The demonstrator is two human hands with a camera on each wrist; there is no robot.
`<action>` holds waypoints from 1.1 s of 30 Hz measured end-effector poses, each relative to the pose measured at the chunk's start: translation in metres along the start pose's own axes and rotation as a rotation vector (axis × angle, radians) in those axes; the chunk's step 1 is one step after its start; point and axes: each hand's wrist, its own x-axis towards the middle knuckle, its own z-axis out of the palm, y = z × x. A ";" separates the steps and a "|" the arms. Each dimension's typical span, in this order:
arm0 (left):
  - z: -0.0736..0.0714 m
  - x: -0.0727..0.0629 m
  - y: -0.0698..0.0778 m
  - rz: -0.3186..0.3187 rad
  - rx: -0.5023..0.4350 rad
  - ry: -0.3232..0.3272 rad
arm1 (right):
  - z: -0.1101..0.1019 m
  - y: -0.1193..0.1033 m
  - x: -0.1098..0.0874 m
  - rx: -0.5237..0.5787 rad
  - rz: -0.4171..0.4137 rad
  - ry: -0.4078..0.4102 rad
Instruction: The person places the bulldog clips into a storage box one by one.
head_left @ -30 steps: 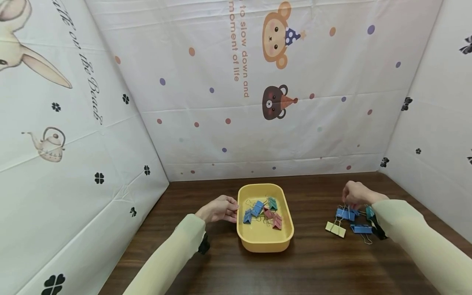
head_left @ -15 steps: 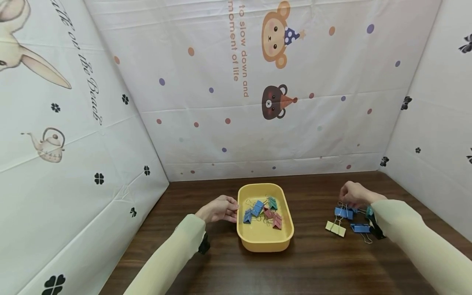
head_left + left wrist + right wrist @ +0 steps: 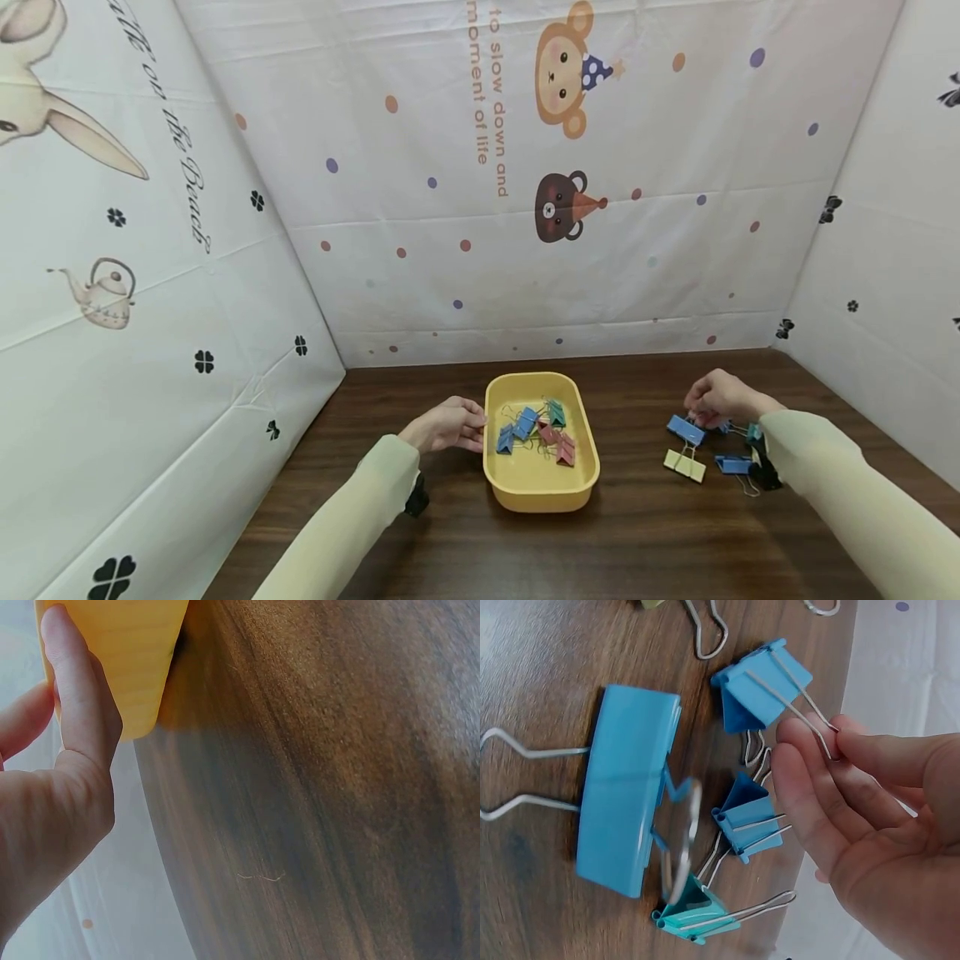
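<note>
Blue clip [image 3: 686, 430] is pinched by right hand [image 3: 718, 398]; left hand [image 3: 448, 423], uncurled, touches tray [image 3: 528, 479]; some clips [image 3: 565, 450] lie inside, others [image 3: 684, 466] outside.

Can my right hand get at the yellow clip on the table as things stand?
Probably yes: your right hand is close and nothing covers the body of the yellow clip, though that hand would likely have to release the blue clip it pinches first.

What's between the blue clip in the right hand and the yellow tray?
Only bare tabletop separates the blue clip in the right hand from the yellow tray, as the head view shows.
</note>
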 end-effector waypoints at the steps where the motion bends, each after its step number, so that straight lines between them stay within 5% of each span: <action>1: 0.000 0.000 0.001 0.001 0.003 -0.001 | 0.000 -0.001 0.000 0.016 -0.002 -0.002; 33: 0.001 -0.001 0.001 -0.002 0.007 -0.003 | 0.014 -0.075 0.024 0.085 -0.079 -0.022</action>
